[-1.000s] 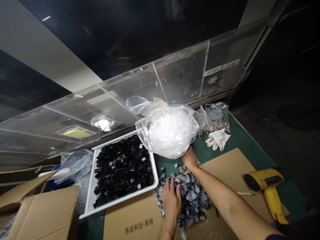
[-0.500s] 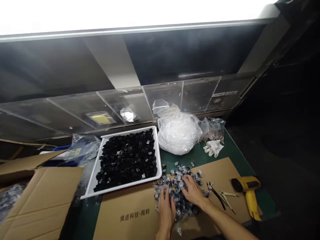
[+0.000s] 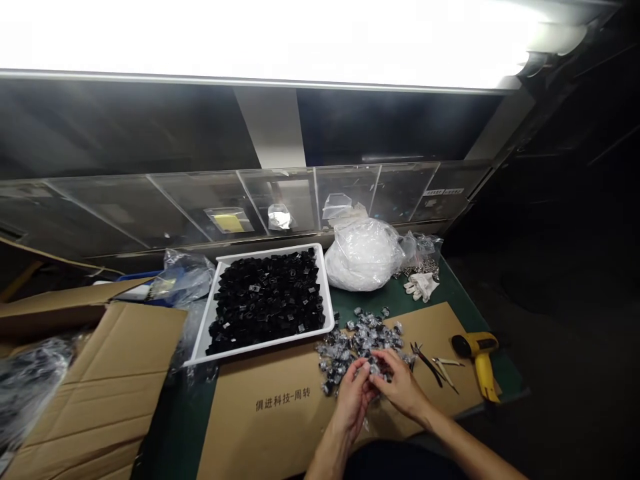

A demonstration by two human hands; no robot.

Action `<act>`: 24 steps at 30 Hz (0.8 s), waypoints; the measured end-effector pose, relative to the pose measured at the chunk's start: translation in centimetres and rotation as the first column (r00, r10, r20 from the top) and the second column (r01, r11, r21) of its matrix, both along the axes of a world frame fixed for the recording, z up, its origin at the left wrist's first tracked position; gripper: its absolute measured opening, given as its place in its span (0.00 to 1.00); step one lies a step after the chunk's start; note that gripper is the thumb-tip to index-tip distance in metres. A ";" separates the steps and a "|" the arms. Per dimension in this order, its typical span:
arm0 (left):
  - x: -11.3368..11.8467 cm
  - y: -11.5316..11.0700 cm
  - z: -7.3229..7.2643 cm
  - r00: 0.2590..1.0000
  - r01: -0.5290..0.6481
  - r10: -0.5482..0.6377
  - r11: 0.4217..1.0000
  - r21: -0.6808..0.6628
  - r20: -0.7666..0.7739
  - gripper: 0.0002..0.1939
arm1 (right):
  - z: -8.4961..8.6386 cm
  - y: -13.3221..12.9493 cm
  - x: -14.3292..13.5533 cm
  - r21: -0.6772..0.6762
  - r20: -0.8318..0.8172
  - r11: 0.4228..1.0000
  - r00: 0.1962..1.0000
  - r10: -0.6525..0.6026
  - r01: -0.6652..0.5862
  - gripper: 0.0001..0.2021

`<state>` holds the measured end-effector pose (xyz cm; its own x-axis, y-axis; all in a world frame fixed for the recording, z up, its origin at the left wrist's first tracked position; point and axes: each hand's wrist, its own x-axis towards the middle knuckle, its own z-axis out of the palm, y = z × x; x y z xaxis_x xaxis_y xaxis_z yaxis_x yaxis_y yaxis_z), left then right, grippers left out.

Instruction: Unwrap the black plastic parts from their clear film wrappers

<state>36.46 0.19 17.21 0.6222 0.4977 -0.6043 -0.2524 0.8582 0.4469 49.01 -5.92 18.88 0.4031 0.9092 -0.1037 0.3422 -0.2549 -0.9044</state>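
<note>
Left, white tray (image 3: 327, 293) of black parts. Centre, wrapped pieces (image 3: 367, 330) heaped on the cardboard sheet (image 3: 265, 427), right of the tray. My left hand (image 3: 351, 401), earlier apart from my right hand (image 3: 404, 393), now meets it over the heap's near side; the fingers (image 3: 356, 368) of both pinch a small wrapped piece (image 3: 373, 369). Right, black-handled cutters (image 3: 429, 365) lie on the sheet.

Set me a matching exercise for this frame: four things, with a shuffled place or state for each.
1. White tray
2. Yellow heat gun
3. White glove
4. Wrapped pieces

A. In front of the clear bags
B. In a loose pile by the left hand and right hand
C. Filled with black parts
D. Right of the black-handled pliers

Pairs: 1-C, 2-D, 3-A, 4-B
</note>
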 end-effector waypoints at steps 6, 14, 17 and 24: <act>-0.9 -1.2 2.3 0.996 -0.083 0.083 0.996 -0.015 -0.030 0.14 | 1.2 -0.9 1.6 -0.039 -0.132 0.999 0.991 0.026 -0.031 0.11; 0.7 -5.5 5.6 0.985 -0.161 0.156 0.985 -0.065 -0.079 0.28 | 3.6 -4.5 6.6 -0.026 -0.235 0.994 0.967 0.098 -0.107 0.13; 2.3 -7.6 6.6 0.979 -0.191 0.184 0.978 -0.083 -0.085 0.26 | 4.8 -6.2 7.1 0.018 -0.164 0.970 0.956 0.243 -0.244 0.12; 5.0 -10.9 6.4 0.935 -0.336 0.316 0.935 -0.111 -0.162 0.20 | 4.4 -7.7 10.0 0.004 -0.299 0.975 0.930 0.214 -0.223 0.13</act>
